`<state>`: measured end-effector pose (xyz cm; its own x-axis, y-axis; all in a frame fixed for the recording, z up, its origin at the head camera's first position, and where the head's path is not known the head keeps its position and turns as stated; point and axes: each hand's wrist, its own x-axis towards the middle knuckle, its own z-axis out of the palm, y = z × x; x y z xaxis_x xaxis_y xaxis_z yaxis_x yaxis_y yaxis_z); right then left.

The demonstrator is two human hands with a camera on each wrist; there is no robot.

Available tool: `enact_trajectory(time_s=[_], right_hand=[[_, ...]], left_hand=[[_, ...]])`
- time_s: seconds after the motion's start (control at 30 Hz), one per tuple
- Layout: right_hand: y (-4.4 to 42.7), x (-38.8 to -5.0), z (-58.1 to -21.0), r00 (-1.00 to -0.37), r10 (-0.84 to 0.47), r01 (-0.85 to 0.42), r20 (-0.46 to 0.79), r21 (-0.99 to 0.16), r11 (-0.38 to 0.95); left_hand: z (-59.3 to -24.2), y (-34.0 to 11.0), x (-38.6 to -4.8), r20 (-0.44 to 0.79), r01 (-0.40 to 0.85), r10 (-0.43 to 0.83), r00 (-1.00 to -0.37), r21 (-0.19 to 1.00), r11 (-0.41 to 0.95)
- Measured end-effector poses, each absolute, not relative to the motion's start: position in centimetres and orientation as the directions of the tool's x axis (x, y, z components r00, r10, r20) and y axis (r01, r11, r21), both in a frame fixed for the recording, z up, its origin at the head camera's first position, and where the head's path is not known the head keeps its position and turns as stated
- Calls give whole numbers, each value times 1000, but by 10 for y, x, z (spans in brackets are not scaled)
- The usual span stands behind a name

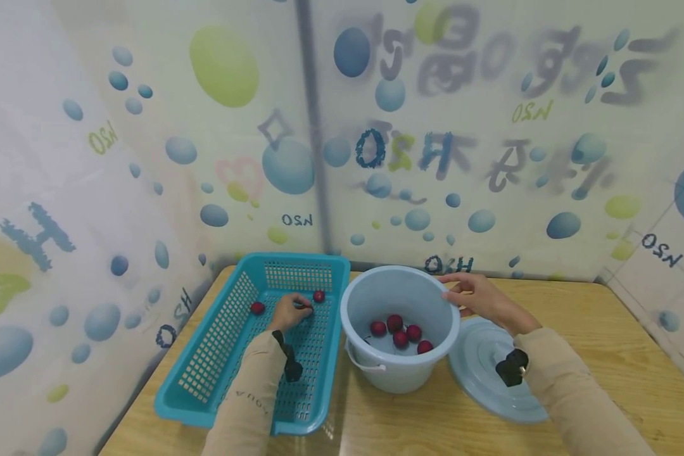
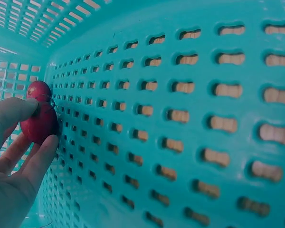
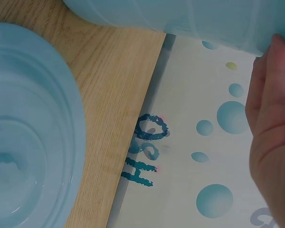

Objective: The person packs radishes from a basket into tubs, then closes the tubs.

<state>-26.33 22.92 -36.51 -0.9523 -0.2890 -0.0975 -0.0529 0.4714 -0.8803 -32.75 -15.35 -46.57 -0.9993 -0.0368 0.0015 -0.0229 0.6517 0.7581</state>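
My left hand is down inside the turquoise plastic basket. In the left wrist view its thumb and fingers pinch a dark red cherry; the head view mostly hides this fruit. Just beyond it lies another cherry. A further cherry rests left of the hand. My right hand holds the rim of the light blue bucket, thumb at the inner edge and fingers along the outside. Several cherries lie on the bucket's bottom.
A round light blue lid lies on the wooden table, right of the bucket and under the right forearm. The bucket's white handle hangs at its front. A patterned curtain stands behind the table.
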Motion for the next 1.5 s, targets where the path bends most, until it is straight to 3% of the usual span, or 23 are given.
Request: enact_trajectory(time_s=[0.27,0.57,0.87,1.13,1.5], right_hand=[[229,-264,-366,-951,-292,-55,-99,-878,475],[230,-261,-365,-949,-304,-78,-80,-876,476],[229,-261,-362,-951,-289,-48,-109,-873,486],[228,-261,-360,-948,-297,-41,-119,-876,481],[228,-260,-360,-948,-301,-53,-105,-879,474]], left_hand=[[-466,-155,-325,20,3,-19,-1000,752,659],[-460,-159,-327,-39,-36,-11,-999,747,664],[-427,-168,-321,28,77,92,-995,810,582],[-399,-167,-315,80,147,138,-987,794,590],[-369,-156,-301,207,339,289,-935,761,552]])
